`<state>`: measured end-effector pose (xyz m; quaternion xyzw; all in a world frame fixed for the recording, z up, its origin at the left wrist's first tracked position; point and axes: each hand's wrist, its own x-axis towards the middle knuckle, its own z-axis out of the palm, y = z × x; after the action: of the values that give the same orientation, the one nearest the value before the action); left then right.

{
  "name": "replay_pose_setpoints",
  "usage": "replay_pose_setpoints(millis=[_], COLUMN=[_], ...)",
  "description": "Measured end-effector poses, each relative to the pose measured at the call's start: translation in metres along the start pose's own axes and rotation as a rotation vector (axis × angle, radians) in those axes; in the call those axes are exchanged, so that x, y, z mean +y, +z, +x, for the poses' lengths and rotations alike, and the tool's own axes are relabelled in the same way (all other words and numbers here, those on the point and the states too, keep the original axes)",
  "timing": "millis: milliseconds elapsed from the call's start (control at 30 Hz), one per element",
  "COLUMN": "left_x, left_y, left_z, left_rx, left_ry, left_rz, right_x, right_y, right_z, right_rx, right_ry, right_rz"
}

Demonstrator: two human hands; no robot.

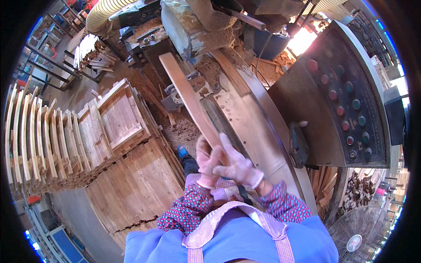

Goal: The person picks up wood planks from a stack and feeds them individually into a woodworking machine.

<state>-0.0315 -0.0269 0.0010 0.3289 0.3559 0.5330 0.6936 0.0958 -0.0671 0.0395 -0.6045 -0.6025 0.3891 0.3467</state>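
Note:
A long flat wooden strip [186,94] slants away from me, its far end raised over the machine's edge. Around its near end my left hand [206,160], in a pale pink knit glove, is closed. My right hand [240,166], gloved alike, grips the same end from the right, thumb and fingers spread to either side of it. The strip's very end is hidden among the fingers. Beneath and beyond lies the metal bed [252,122] of a woodworking machine, its cutter head housing [182,28] coated in sawdust.
To the right stands a control panel [342,105] with red and green buttons. Stacked wooden panels [136,188] and a row of upright slats [41,136] fill the left. A fan [353,236] stands at the lower right. A yellow hose [105,13] rises at the back.

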Motion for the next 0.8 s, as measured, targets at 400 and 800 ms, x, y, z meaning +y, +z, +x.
replay_pose_setpoints(millis=[400, 800], left_x=[0.024, 0.116], left_y=[-0.304, -0.542], left_z=[0.090, 0.292], left_rx=[0.312, 0.850], left_ry=[-0.025, -0.667], left_rz=[1.452, 2.252], right_x=[0.097, 0.118], right_y=[-0.035, -0.088], right_z=[-0.153, 0.159], right_rx=[0.249, 0.289], right_ry=[0.251, 0.016], right_rz=[-1.044, -1.148])
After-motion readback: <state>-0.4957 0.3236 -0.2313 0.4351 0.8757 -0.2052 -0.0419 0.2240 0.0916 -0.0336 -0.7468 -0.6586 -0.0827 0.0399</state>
